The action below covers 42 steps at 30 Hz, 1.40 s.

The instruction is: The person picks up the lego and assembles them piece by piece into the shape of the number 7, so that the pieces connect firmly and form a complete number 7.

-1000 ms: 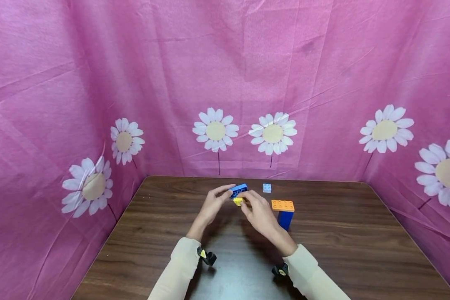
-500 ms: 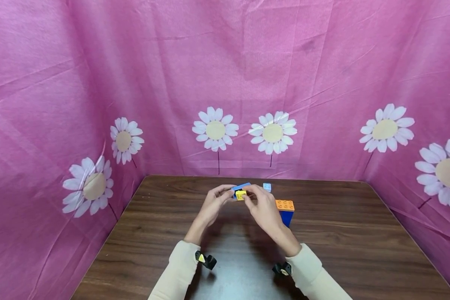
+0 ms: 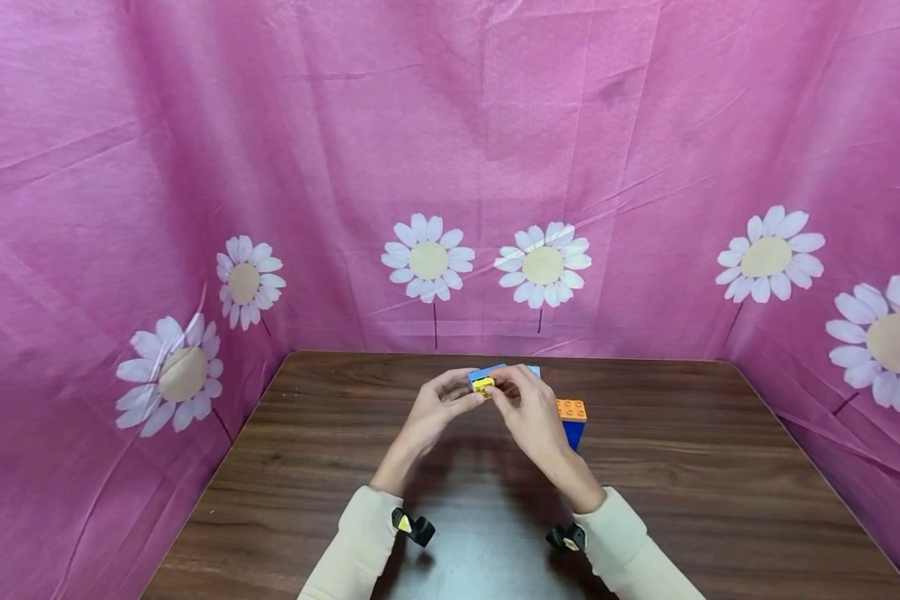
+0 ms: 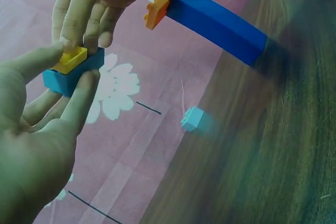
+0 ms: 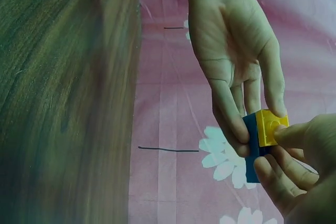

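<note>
A blue toy building brick (image 3: 486, 372) is held above the table between both hands, with a smaller yellow brick (image 3: 483, 384) set against its underside. My left hand (image 3: 429, 412) grips the blue brick, its fingers along the side and its thumb on the yellow one. From the other side my right hand (image 3: 537, 417) pinches the pair, thumb on the yellow brick (image 5: 268, 124) and fingers against the blue brick (image 5: 252, 169). The two bricks touch; whether they are fully pressed together I cannot tell.
Right of the hands stands a dark blue tower (image 4: 220, 24) topped by an orange brick (image 3: 572, 409), partly hidden by my right hand in the head view. A light blue brick (image 4: 193, 118) lies near the table's (image 3: 682, 467) far edge. A pink flowered curtain (image 3: 450, 150) surrounds the table.
Both bricks have risen slightly and shifted right. The yellow brick has come up against the blue one, and my left thumb has moved onto it. The right hand now partly covers the light blue brick.
</note>
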Each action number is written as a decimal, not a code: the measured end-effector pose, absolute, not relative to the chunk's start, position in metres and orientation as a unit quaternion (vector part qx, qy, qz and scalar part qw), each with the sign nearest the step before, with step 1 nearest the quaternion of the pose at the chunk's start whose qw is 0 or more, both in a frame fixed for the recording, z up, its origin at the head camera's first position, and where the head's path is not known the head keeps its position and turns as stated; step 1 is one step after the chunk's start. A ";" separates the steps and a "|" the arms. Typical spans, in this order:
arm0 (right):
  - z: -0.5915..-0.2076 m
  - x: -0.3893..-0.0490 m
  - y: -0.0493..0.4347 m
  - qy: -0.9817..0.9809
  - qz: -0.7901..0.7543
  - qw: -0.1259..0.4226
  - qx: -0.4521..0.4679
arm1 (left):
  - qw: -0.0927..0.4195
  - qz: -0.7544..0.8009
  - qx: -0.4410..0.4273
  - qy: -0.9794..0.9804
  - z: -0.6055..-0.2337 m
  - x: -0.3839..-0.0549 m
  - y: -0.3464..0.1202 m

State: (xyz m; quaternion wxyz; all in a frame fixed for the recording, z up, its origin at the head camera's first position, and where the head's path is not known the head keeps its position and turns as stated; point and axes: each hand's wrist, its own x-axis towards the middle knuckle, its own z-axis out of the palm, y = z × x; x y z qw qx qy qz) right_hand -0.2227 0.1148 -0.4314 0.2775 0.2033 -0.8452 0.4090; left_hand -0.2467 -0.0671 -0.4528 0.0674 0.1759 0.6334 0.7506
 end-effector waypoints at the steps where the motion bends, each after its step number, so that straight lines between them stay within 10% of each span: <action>1: -0.431 -0.222 0.115 -0.847 0.404 0.281 0.200 | 0.059 0.746 0.176 0.640 -0.453 -0.246 -0.066; 11: -0.428 -0.219 0.122 -0.859 0.341 0.335 0.182 | 0.001 0.720 0.198 0.665 -0.454 -0.244 -0.064; 23: -0.427 -0.216 0.131 -0.860 0.424 0.195 0.207 | -0.013 0.698 0.245 0.673 -0.452 -0.240 -0.067; 42: -0.429 -0.215 0.134 -0.845 0.485 0.142 0.174 | -0.011 0.688 0.255 0.680 -0.452 -0.236 -0.066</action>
